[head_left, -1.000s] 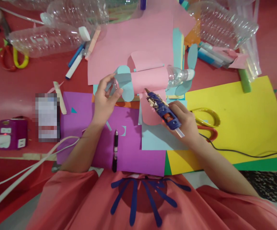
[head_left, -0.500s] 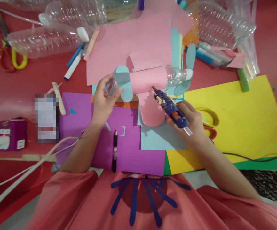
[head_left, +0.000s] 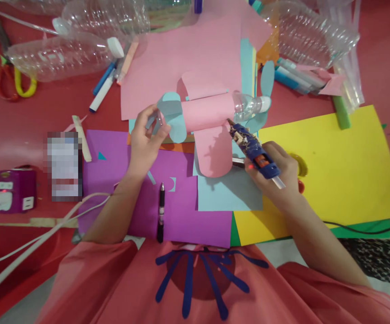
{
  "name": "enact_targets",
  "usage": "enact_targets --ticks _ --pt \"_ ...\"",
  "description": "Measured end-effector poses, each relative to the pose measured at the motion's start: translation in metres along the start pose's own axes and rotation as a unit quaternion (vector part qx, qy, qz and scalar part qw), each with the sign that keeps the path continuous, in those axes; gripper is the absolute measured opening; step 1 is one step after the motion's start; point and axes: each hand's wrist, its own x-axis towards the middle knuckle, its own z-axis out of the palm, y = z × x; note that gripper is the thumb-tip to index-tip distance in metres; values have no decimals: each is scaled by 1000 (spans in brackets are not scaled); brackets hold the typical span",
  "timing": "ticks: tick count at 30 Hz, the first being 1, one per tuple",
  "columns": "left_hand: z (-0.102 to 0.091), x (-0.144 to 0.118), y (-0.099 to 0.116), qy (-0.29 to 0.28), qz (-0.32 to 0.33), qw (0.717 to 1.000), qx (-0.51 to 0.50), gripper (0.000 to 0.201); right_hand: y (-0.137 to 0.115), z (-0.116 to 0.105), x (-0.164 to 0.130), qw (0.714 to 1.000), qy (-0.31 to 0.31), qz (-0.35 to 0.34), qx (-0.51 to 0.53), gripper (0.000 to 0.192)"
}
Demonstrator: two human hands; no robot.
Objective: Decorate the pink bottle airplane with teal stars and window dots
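Note:
A bottle plane wrapped in pink paper, with pink wings and light blue tail and propeller pieces, is held above the table's middle. My left hand grips its light blue tail end at the left. My right hand holds a blue glue gun, whose nozzle points up-left and reaches the plane's body near the base of the near pink wing. The gun's black cord trails off to the right.
Purple paper with a black pen, light blue and yellow sheets lie in front. Clear plastic bottles, markers, scissors and a large pink sheet sit farther back. A purple power strip and white cables are at left.
My right hand has swung the glue gun rightward, its nozzle sliding along the plane's body from the wing's middle to the wing's right side. The left hand stays on the tail.

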Motion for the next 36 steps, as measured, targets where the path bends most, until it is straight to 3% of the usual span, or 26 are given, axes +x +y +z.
enact_targets --ticks 13,25,36 --pt "-2 0 -6 -10 27 999 13 41 -13 6 7 999 -41 9 19 23" --pt "-3 -1 -4 -16 39 999 27 42 -23 18 14 997 -43 -59 33 16" --pt "-3 0 -5 -16 43 998 39 40 -21 12 12 998 -56 -18 30 19"
